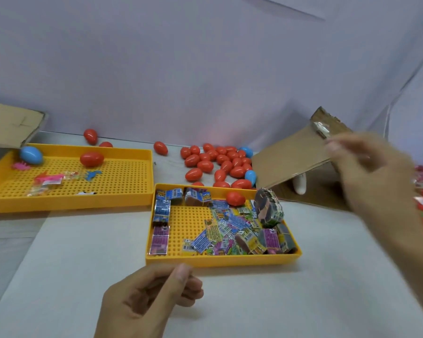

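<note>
At the far left a cardboard flap (pixel 9 125) overhangs the back corner of the left yellow tray (pixel 69 206). This tray holds a blue egg (pixel 31 154), a red egg (pixel 92 159), a pink toy (pixel 48 178), a blue toy (pixel 92 175) and a few small clear bags. Its right near corner sits just beside the far left corner of the right yellow tray (pixel 222 261). That tray carries folded printed leaflets (pixel 220 230) along its left and right sides, one red egg (pixel 235 198) and a thick leaflet bundle (pixel 269 208) tilted at the right wall.

Behind it, a heap of red eggs (pixel 217 164) with a few blue ones lies on the worktop (pixel 59 264), which is bare in front of both trays. There the left hand (pixel 152 296) hovers clenched, thumb on forefinger, with nothing visible in it.

To the right, the blurred right hand (pixel 369 172) is raised over an open cardboard box (pixel 293 157) and appears to pinch a small clear packet (pixel 321 129) at the flap's top edge.
</note>
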`<state>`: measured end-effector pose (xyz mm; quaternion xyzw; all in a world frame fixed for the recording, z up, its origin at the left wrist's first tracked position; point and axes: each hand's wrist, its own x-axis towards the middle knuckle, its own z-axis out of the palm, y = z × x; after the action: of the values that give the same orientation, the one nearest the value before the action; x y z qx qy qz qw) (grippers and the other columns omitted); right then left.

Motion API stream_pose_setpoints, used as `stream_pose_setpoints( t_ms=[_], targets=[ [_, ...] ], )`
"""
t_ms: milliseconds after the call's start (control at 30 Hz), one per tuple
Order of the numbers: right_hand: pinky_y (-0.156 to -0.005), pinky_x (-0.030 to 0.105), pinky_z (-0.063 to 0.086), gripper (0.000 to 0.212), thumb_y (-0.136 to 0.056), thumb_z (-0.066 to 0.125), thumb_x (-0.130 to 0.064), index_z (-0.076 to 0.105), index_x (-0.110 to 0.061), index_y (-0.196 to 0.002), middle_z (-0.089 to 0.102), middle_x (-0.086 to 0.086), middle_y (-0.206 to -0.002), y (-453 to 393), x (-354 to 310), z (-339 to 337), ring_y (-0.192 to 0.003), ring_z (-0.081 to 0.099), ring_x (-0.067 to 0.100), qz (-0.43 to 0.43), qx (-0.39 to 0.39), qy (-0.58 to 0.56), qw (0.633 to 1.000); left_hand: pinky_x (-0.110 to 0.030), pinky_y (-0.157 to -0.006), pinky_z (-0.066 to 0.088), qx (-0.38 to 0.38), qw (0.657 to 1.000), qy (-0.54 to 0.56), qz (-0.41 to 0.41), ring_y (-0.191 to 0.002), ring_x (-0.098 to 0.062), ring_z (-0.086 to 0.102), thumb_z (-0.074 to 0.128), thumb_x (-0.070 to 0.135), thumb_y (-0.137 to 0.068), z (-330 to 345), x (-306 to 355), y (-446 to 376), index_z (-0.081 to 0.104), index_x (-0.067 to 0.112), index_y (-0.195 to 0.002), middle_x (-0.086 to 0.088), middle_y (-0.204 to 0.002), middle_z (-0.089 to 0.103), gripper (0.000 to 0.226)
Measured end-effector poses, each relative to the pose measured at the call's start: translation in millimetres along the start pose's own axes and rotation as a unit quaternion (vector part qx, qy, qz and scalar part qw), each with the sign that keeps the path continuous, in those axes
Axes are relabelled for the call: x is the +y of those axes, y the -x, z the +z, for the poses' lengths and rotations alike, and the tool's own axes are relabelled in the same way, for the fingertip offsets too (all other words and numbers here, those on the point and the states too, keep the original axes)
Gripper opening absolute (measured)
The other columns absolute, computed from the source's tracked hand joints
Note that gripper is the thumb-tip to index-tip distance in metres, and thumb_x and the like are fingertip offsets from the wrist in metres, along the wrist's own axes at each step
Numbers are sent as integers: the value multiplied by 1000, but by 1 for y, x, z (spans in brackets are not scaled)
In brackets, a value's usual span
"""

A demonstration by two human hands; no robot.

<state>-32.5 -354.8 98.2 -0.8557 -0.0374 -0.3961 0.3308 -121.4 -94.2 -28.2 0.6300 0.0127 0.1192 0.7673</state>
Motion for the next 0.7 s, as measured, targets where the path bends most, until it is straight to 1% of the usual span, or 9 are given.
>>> stream_pose_setpoints(
  t_ms=[67, 167, 267, 333, 367, 467, 533, 600, 700],
  targets=[
    [-69, 20, 52, 10, -86, 64, -22, 73, -23, -90, 74, -4, -86, 49, -16, 30, -78, 68, 6, 1, -122, -110, 986, -34, -50, 60, 12, 1000, 9, 6, -57, -36, 71, 66, 15, -68, 0, 0, -2, 79, 13, -71, -19, -64, 71, 13],
    [-63, 27, 52, 9, -88, 68, -16, 75, -16, -93, 70, -9, -84, 118, -34, 67, -76, 66, 8, -80, -238, -148, 957, -35, -52, 61, 22, 1000, 18, 0, -63, -34, 73, 67, 13, -67, -3, -4, -5, 79, 18, -83, -19, -74, 73, 21],
    [-70, 35, 49, 13, -89, 67, -16, 76, -9, -94, 68, 1, -88, 137, -36, 85, -82, 62, 17, -181, -194, -77, 961, -35, -61, 62, 7, 1000, -6, 0, -75, -31, 74, 75, 14, -72, -6, -7, -7, 78, 26, -92, -14, -85, 75, 23],
    [-75, 34, 47, 13, -89, 67, -14, 75, -7, -96, 67, 4, -90, 125, -31, 89, -85, 58, 21, -178, -153, -42, 971, -35, -67, 63, -3, 999, -32, 15, -77, -30, 74, 81, 16, -78, -7, -10, -7, 78, 29, -94, -11, -87, 75, 21],
    [-79, 32, 46, 15, -88, 66, -12, 75, -7, -99, 66, 5, -93, 113, -27, 90, -88, 56, 22, -163, -150, -15, 975, -35, -71, 63, -3, 999, -41, 21, -77, -29, 73, 75, 17, -76, -8, -11, -8, 78, 30, -95, -11, -88, 75, 23],
    [-90, 35, 42, 23, -90, 58, -10, 69, -7, -109, 63, 8, -110, 70, -9, 100, -105, 53, 28, -95, -245, 146, 954, -34, -70, 62, -3, 999, -43, 22, -76, -28, 73, 69, 17, -75, -9, -13, -7, 78, 29, -96, -13, -87, 74, 26],
    [-80, 34, 39, 20, -90, 56, -16, 64, -9, -107, 57, 7, -107, 50, 2, 109, -107, 52, 28, -46, -294, 237, 925, -31, -67, 61, -10, 999, -41, 22, -75, -28, 73, 75, 22, -74, -9, -12, -8, 78, 28, -96, -14, -87, 73, 24],
    [-70, 33, 34, 18, -88, 59, -18, 58, -11, -105, 49, 5, -100, 44, 3, 116, -99, 52, 28, -14, -304, 261, 916, -29, -65, 60, -11, 999, -36, 20, -75, -30, 73, 74, 33, -69, -9, -10, -9, 78, 27, -97, -14, -87, 73, 28],
    [-68, 35, 38, 33, -85, 63, -11, 53, -14, -116, 50, 8, -114, 49, 0, 123, -96, 54, 30, -2, -295, 259, 920, -29, -65, 60, -14, 999, -30, 23, -77, -30, 73, 71, 35, -69, -9, -10, -10, 77, 25, -98, -15, -87, 73, 32]
  ],
)
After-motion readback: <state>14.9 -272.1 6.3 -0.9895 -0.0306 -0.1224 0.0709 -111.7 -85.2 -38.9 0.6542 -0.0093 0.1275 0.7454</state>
